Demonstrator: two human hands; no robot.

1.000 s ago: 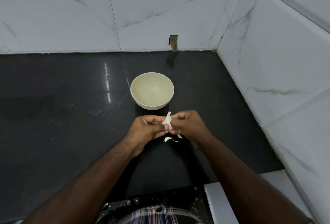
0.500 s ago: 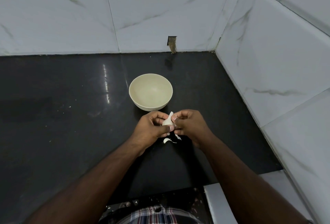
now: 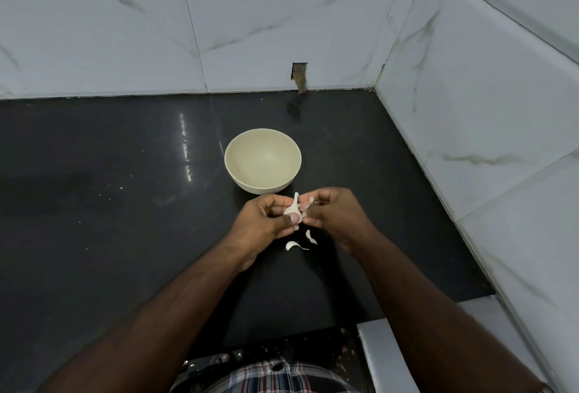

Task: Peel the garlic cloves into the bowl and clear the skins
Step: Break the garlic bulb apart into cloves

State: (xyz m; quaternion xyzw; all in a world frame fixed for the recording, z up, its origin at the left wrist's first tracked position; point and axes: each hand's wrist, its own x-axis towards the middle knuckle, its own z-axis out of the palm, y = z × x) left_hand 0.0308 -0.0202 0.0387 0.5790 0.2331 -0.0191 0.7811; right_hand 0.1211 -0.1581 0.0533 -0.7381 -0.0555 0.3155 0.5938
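Observation:
A cream bowl [image 3: 262, 161] stands on the black counter, and nothing shows inside it. Just in front of it my left hand [image 3: 266, 220] holds a white garlic clove [image 3: 293, 208] between thumb and fingers. My right hand [image 3: 335, 215] pinches a strip of pinkish skin [image 3: 306, 204] that lifts off the clove's right side. Below the hands, loose white skin pieces [image 3: 292, 245] lie on the counter, with another skin scrap [image 3: 310, 236] beside them.
The black counter [image 3: 125, 204] runs left and back to white marble-look wall tiles. A tiled side wall [image 3: 470, 142] closes the right. A small hole [image 3: 299, 74] sits in the back wall. The counter's front edge lies near my checked shirt.
My right hand has pulled a strip of skin away from the clove to the right. Another skin scrap now lies on the counter below the hands.

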